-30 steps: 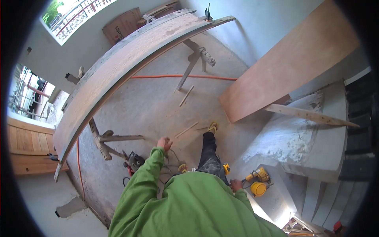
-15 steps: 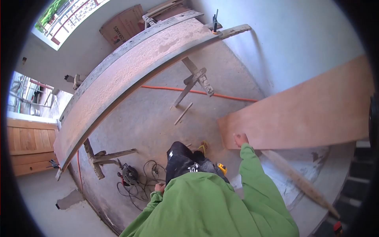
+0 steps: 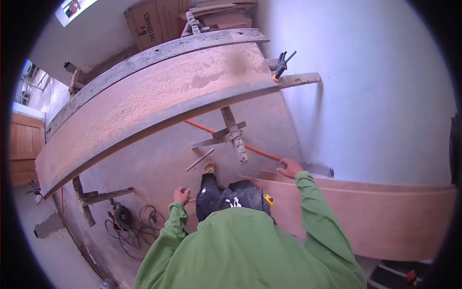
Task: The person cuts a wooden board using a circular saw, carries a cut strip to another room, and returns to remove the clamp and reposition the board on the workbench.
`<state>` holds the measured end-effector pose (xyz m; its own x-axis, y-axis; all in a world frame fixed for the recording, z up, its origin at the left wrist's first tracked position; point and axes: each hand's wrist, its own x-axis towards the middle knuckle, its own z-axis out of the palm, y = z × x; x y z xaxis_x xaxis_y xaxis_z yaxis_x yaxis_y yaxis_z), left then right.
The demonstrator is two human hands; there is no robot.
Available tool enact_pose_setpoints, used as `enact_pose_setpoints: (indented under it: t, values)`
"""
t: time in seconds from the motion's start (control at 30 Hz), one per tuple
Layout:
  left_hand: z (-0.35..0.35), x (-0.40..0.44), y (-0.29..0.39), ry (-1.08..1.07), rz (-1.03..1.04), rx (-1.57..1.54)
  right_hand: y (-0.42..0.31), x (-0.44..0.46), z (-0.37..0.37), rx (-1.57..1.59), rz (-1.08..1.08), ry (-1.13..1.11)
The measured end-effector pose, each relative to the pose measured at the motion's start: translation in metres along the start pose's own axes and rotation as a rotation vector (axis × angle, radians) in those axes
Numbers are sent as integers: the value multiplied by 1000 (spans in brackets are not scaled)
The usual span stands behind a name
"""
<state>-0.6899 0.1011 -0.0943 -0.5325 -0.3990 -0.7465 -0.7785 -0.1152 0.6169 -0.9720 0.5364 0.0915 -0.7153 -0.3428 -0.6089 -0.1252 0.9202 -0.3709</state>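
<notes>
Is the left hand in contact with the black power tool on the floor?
Apart: the head view shows a stretch of floor between the left hand and the power tool.

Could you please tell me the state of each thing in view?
Left hand, partly curled
Right hand, partly curled
Plywood sheets, no clamps visible
Dusty panel, raised on trestles
Upper-right clamp, fastened to panel
Power tool, resting on floor
Black cable, loosely looped
</notes>
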Motion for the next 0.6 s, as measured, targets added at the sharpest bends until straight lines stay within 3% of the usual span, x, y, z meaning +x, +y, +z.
enact_pose_setpoints:
  t: [0.1, 0.23, 0.4, 0.53, 0.6]
  values:
    - [3, 12, 59, 1, 88, -108, 16, 16, -84, -174, 12, -33]
    - [8, 19, 71, 108, 33, -202, 29, 64, -190, -472, -78, -32]
    - [38, -12, 19, 296, -243, -292, 25, 184, -313, -550, -320, -14]
    - [95, -100, 20, 383, -473, -252, -25, 276, -385, -1095, -231, 2]
    - [138, -139, 48, 391, -559, -276, -37, 323, -408, -1167, -444, 23]
